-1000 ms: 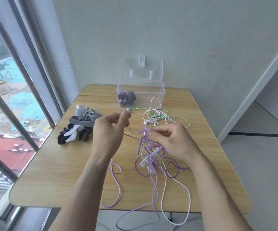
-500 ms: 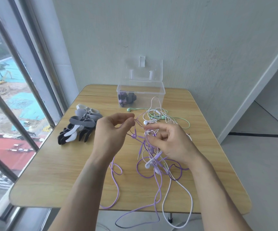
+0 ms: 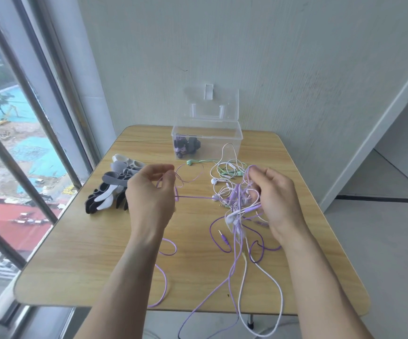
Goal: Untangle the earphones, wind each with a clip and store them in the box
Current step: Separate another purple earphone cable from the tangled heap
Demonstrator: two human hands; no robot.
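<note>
— Head view: left hand (image 3: 150, 192) pinching a purple cable (image 3: 193, 197), right hand (image 3: 275, 194) gripping the tangle of earphones (image 3: 237, 204) above the worktop (image 3: 100, 253). Best approach?

— Pull slowly, feed slack, never yank knots tight.

— Surroundings?

— Wooden worktop, clips (image 3: 115, 184) piled left, open clear box (image 3: 207, 140) at back, pale wall, window left.

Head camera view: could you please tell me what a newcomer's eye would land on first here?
First, the tangle of purple and white earphones mid-table, held by the right hand, while the left hand pinches a purple cord stretched out from it. Next, the clear box at the table's far edge, lid open, and the pile of clips to the left.
</note>
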